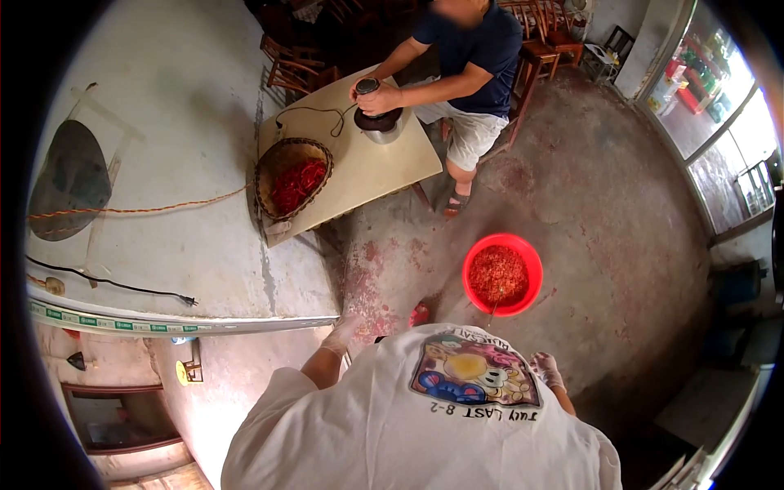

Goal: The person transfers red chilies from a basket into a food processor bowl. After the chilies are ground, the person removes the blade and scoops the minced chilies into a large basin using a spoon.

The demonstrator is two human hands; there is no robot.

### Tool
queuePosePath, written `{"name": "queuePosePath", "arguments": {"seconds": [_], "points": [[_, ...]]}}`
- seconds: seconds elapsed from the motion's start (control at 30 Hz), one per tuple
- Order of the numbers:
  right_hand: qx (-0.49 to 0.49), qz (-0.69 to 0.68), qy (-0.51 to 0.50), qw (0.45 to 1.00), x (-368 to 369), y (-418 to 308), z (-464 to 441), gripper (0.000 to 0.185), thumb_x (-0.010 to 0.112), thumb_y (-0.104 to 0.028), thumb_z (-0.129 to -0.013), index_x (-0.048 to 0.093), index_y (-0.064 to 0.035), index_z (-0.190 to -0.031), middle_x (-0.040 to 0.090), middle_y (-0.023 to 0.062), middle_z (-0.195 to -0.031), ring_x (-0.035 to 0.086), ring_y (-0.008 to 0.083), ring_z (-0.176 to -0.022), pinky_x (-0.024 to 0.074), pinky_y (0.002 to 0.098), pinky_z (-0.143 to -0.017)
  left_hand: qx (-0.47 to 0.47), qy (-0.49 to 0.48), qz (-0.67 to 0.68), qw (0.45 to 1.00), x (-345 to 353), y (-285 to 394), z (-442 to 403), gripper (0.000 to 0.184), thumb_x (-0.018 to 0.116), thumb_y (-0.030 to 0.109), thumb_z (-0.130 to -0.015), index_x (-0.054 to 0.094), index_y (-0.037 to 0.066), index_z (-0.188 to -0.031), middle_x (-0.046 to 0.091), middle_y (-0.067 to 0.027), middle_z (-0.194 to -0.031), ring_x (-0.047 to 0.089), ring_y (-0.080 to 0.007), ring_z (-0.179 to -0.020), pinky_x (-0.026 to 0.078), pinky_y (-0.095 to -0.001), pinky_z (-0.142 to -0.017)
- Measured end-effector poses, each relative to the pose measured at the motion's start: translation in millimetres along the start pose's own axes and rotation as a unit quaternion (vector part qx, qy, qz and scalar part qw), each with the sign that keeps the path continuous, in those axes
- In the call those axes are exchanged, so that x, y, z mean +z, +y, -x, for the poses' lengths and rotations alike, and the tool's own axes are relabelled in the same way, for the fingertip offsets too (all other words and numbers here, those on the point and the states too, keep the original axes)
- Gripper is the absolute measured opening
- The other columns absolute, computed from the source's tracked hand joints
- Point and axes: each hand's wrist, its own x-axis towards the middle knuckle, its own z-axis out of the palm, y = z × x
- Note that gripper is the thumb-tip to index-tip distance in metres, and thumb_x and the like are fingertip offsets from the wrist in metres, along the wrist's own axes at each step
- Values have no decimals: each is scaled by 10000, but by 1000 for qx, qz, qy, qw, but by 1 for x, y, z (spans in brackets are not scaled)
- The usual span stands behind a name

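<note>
Nearest: printed white T-shirt [351,416], hands out at either side. Right hand [547,370] and left hand [344,331] in clear plastic gloves; finger opening and any hold too small to tell. Beyond the right fingers, slightly leftward: red plastic basin [536,282] of chopped red chillies [498,273], on concrete floor [604,220]. Farther, ahead of the left fingers: table [359,184], woven basket [263,184] of red chillies; past it, a person's hands [380,98] atop a corded grinder [382,131]
</note>
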Motion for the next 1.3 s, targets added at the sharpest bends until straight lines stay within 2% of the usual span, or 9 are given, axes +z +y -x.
{"name": "queuePosePath", "arguments": {"seconds": [0.2, 0.47, 0.7, 0.93, 1.1, 1.2, 1.3], "points": [[-3, 11, -9, 1000, 2, 0, -2, 304, 490, -236, -848, 502, -72, -1104, 574, 132, -850, 588, 276, -623, 547, 447, -481, -7, -43, -92, 995, -13, -17, -19, 331, 510, 305, -835, 546, 32, -1019, 606, -90, -883, 608, -194, -749, 496, -305, -646], [1, 0, -16, 1000, 0, -5, 0, 283, 494, -231, -838, 526, -62, -1063, 573, 132, -848, 586, 269, -613, 546, 460, -481, -17, -24, -55, 998, -11, -21, -20, 334, 505, 308, -841, 543, 32, -1026, 613, -86, -882, 616, -203, -783, 498, -317, -661], [-6, 12, -9, 1000, 3, -7, -2, 278, 495, -230, -836, 533, -68, -1059, 592, 127, -830, 589, 261, -592, 538, 461, -467, -48, -34, -27, 998, 0, 8, 2, 308, 497, 295, -844, 541, 35, -1004, 621, -100, -883, 626, -206, -756, 506, -319, -653], [-26, 31, -16, 999, -4, 12, -28, 275, 503, -249, -839, 560, -59, -1029, 617, 119, -813, 606, 240, -608, 523, 404, -443, -1, -22, -35, 999, -13, -34, -25, 295, 496, 290, -846, 535, 43, -1000, 616, -102, -874, 624, -213, -787, 509, -325, -683], [-56, 37, -17, 998, -11, 32, -57, 259, 505, -251, -839, 578, -49, -983, 617, 111, -791, 606, 232, -604, 506, 375, -434, -48, -23, -11, 999, -2, -5, -6, 295, 495, 281, -848, 536, 40, -1014, 617, -89, -873, 617, -208, -818, 504, -323, -681], [-2, 22, 2, 1000, 2, -4, -8, 254, 506, -249, -840, 585, -46, -968, 611, 100, -769, 604, 222, -621, 495, 356, -440, 37, -23, -56, 997, 4, 13, 5, 302, 497, 274, -852, 534, 32, -1030, 617, -95, -874, 621, -212, -796, 504, -321, -667], [-26, 31, -1, 999, 1, 3, -18, 249, 508, -247, -839, 586, -45, -963, 606, 92, -761, 603, 213, -636, 494, 349, -450, -4, -60, -1, 998, -5, -5, -11, 310, 497, 269, -856, 530, 23, -1042, 617, -102, -883, 623, -214, -776, 505, -321, -659]]}}
